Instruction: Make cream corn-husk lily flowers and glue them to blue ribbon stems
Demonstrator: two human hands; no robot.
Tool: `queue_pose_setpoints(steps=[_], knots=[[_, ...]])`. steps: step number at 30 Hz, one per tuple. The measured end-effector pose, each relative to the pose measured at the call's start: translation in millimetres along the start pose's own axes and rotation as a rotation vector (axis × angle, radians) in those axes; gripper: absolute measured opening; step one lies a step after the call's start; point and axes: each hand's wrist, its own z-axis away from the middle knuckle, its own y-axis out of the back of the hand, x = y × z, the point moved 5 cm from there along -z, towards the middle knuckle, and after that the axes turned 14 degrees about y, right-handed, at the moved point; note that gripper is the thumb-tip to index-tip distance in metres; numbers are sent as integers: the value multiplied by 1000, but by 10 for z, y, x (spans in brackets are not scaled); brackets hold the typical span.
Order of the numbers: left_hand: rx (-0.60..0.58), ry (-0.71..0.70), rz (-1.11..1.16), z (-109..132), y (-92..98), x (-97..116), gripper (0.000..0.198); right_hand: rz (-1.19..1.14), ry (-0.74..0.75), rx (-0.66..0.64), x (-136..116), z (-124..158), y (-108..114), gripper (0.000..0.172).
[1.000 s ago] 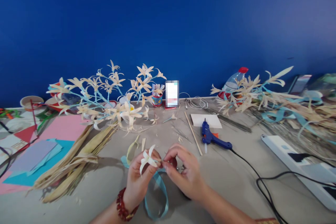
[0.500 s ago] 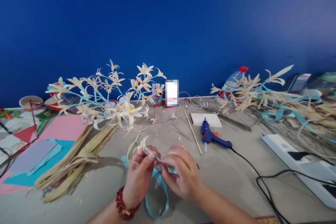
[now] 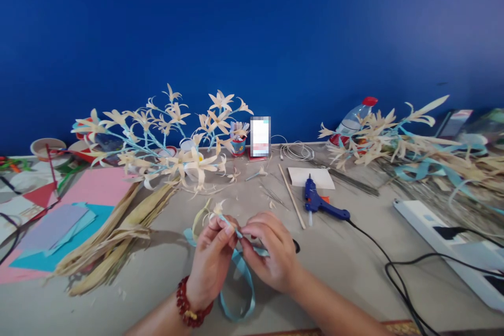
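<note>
Between finger and thumb, my left hand (image 3: 216, 244) pinches a small cream flower (image 3: 218, 208) by its stem, which is wrapped in light blue. My right hand (image 3: 271, 249) is closed close beside it, its fingertips on the light blue ribbon (image 3: 252, 294) at the stem. From there the ribbon hangs in a loop below my hands to the table. A black rounded end (image 3: 296, 245) shows behind my right hand; what it belongs to is hidden. Just past my left hand lies a curled pale husk strip (image 3: 200, 220).
A blue glue gun (image 3: 321, 203), a wooden stick (image 3: 291, 196) and a white card (image 3: 311, 178) lie ahead to the right. Dried husks (image 3: 118, 241) and coloured paper (image 3: 100, 187) are at left. Flower branches (image 3: 157, 136) stand behind. A power strip (image 3: 452, 252) with black cords lies right.
The view has shifted slightly. Both hands keep their pinch on the stem and ribbon, with only slight finger movement, and the ribbon loop hangs much as before.
</note>
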Motion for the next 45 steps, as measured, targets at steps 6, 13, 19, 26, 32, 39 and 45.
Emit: queue_pose_setpoints(steps=[6, 13, 19, 26, 32, 39, 45], knots=[[9, -7, 1, -1, -9, 11, 17, -110, -58, 12, 6, 25, -34, 23], [5, -33, -41, 5, 10, -1, 15, -214, -172, -2, 44, 53, -86, 17], [35, -84, -87, 16, 41, -14, 13, -187, -188, -3, 58, 75, -99, 14], [65, -120, -101, 20, 45, -12, 13, -146, -186, 19, 66, 107, -119, 15], [93, -131, -119, 31, 45, -9, 14, -124, -165, 16, 56, 87, -110, 11], [105, -169, -148, 43, 63, -13, 14, -182, -194, 39, 49, 84, -97, 11], [69, -194, -192, 68, 86, -23, 12, -287, -267, 87, 66, 119, -104, 10]])
